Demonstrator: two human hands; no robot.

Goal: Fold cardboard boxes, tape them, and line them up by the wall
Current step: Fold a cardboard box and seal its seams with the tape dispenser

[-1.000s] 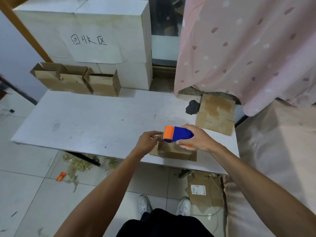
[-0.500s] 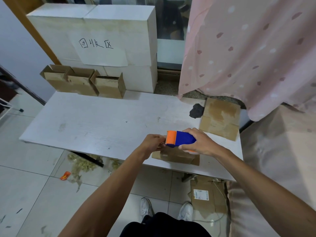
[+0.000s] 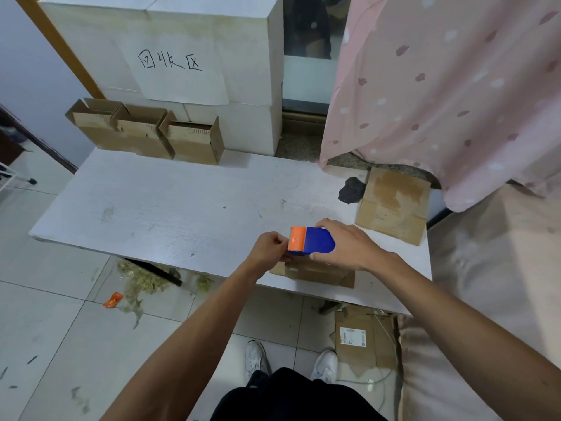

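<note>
R hand wrapped round tape dispenser, L hand pinching at its orange end, prob. the tape tip. Box lies directly under both hands, near edge of table, long axis L–R, so I'd guess pull goes leftward.

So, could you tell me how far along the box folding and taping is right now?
Done: three folded boxes stand in a row at the far edge of the table. In hand: the right grip holds the tape dispenser over a fourth box, the left grip pinching at its orange end. Left: taping that box, placing it, and the flat cardboard on the right.
</note>
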